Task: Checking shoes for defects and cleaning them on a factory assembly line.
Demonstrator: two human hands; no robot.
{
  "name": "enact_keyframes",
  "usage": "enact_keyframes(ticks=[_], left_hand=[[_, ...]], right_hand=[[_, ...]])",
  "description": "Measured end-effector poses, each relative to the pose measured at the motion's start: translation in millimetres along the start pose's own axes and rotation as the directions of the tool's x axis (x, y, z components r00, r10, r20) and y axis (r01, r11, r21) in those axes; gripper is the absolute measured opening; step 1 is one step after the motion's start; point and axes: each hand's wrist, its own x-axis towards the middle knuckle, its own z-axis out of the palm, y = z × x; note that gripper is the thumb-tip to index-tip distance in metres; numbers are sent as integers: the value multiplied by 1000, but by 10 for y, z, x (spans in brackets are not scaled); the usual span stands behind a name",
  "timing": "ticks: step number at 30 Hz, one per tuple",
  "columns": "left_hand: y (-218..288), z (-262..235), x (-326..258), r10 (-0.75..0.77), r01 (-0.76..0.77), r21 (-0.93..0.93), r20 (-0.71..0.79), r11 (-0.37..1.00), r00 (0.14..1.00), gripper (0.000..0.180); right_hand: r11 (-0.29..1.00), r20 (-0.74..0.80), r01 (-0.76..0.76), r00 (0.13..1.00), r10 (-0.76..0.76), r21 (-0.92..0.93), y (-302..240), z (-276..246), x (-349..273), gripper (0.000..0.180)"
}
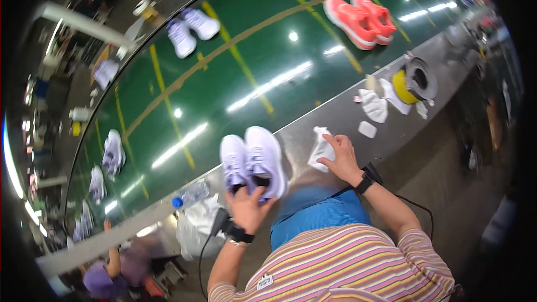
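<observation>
A pair of pale lavender sneakers (pixel 264 154) sits side by side at the near edge of the green belt, toes pointing away from me. My left hand (pixel 246 207) grips them at the heels, its fingers partly hidden in the shoe openings. Over the metal ledge to the right, my right hand (pixel 342 159) is closed on a crumpled white cloth (pixel 320 148), pinched between thumb and fingers. Dark bands circle both wrists, with cables trailing from them.
Coral sneakers (pixel 361 22) and lavender sneakers (pixel 193 25) stand farther along the green belt (pixel 224 84). A tape roll (pixel 418 81) and white scraps (pixel 373 106) lie on the right ledge. Left of me are a blue-capped bottle (pixel 190 196), a plastic bag (pixel 196 226) and another person (pixel 103 274).
</observation>
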Motion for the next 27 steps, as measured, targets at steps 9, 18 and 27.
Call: enact_keyframes(ticks=[9, 18, 27], left_hand=[[406, 429, -477, -100, 113, -63, 188, 992, 977, 40], [-45, 820, -616, -674, 349, -839, -27, 416, 738, 43], [-323, 751, -431, -277, 566, -755, 651, -330, 707, 36]], right_hand=[[913, -276, 93, 937, -216, -398, 356, -508, 506, 46], [883, 458, -262, 887, 61, 390, -260, 276, -457, 75], [363, 602, -607, 786, 140, 707, -281, 469, -268, 52]])
